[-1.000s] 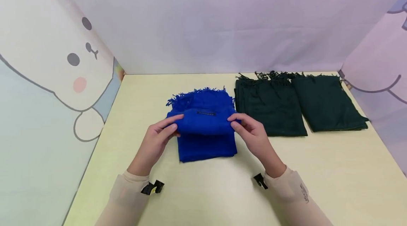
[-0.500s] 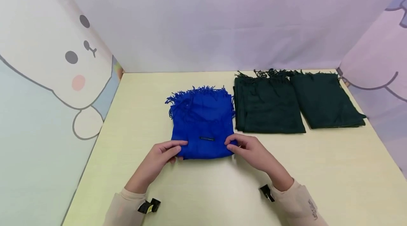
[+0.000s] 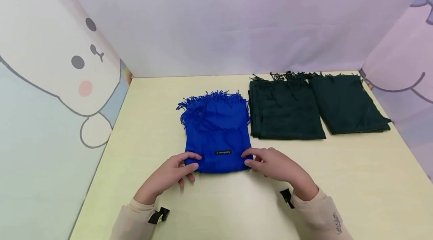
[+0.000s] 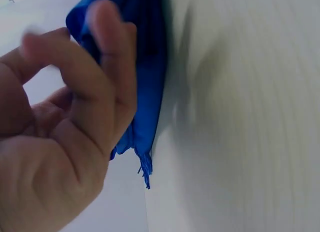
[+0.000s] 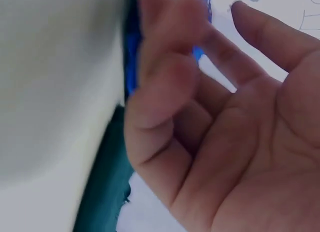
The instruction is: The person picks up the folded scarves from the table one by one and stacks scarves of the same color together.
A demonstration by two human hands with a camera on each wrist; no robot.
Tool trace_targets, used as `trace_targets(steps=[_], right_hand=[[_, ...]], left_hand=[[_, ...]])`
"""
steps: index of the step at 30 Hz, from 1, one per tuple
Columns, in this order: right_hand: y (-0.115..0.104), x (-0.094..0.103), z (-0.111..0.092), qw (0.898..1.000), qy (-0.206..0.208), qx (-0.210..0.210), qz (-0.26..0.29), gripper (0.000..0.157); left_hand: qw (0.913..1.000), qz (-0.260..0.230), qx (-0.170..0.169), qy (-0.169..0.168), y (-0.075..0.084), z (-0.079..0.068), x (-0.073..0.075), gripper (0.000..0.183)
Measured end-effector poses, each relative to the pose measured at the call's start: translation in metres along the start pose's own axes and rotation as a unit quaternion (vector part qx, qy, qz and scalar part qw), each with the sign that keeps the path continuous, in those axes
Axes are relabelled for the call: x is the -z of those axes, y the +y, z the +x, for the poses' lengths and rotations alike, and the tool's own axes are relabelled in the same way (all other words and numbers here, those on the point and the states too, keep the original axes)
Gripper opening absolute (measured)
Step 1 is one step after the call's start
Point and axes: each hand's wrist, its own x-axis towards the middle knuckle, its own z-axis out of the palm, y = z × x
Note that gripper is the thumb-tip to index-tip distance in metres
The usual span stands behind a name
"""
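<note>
A blue fringed scarf (image 3: 216,136) lies folded into a rough square on the table, its fringe at the far side and a small dark label (image 3: 223,152) near the front fold. My left hand (image 3: 172,172) is at its front left corner, index finger and thumb resting on the cloth, with a gap between them. At the front right corner my right hand (image 3: 272,163) touches the cloth with loosely bent fingers. In the left wrist view the scarf (image 4: 150,92) shows behind the bent fingers. The right wrist view shows the thumb standing apart from the other fingers.
Two dark green folded scarves lie right of the blue one: the nearer scarf (image 3: 289,114) close beside it, the other scarf (image 3: 350,106) at the table's right edge. A pale curtain (image 3: 223,22) rises behind the pale yellow table (image 3: 216,210).
The front flap of the blue scarf, held up between both hands before, has come down toward me and lies flat. Both hands moved nearer with it and loosened their pinch.
</note>
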Motion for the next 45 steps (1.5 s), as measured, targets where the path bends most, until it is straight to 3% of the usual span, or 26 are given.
trace_targets(steps=[6,11,18,22,25,28,30,32,35,37,42,45], right_hand=[[0.001,0.004,0.002,1.000,0.005,0.022,-0.017,0.034],[-0.003,0.001,0.006,0.999,0.009,0.035,-0.015,0.043],[-0.009,-0.001,0.014,0.998,0.031,0.033,-0.038,0.055],[-0.009,-0.003,0.020,0.998,0.032,0.047,-0.034,0.059],[-0.006,-0.003,0.020,0.998,0.033,0.053,-0.019,0.059],[0.001,0.000,0.014,0.997,0.054,0.051,-0.006,0.056],[0.009,0.005,0.007,0.996,0.079,0.045,0.000,0.053],[0.019,0.011,-0.001,0.993,0.109,0.035,0.006,0.051],[0.034,0.022,-0.016,0.988,0.154,0.011,0.017,0.050],[0.045,0.031,-0.027,0.983,0.182,-0.009,0.028,0.051],[0.069,0.051,-0.055,0.968,0.232,-0.064,0.066,0.055],[0.084,0.058,-0.071,0.956,0.260,-0.102,0.095,0.059]], left_hand=[[0.9985,-0.054,0.007,-0.001,0.002,-0.002,-0.003,0.047],[0.9995,-0.028,-0.005,0.016,0.002,-0.001,0.000,0.048],[0.9975,0.012,-0.009,0.069,0.003,0.006,0.003,0.050],[0.9936,-0.008,-0.007,0.113,0.004,0.008,0.003,0.048],[0.9815,0.055,-0.007,0.184,0.006,0.009,0.005,0.049],[0.9498,0.161,-0.022,0.267,0.011,0.011,0.006,0.044],[0.9368,0.185,-0.054,0.292,0.017,0.014,0.004,0.038],[0.9423,0.153,-0.098,0.281,0.026,0.019,-0.002,0.031],[0.9613,0.080,-0.151,0.216,0.043,0.029,-0.017,0.027],[0.9715,0.039,-0.162,0.168,0.055,0.039,-0.031,0.026],[0.9874,-0.046,-0.138,0.062,0.073,0.067,-0.078,0.024],[0.9879,-0.117,-0.102,0.003,0.075,0.086,-0.108,0.025]])
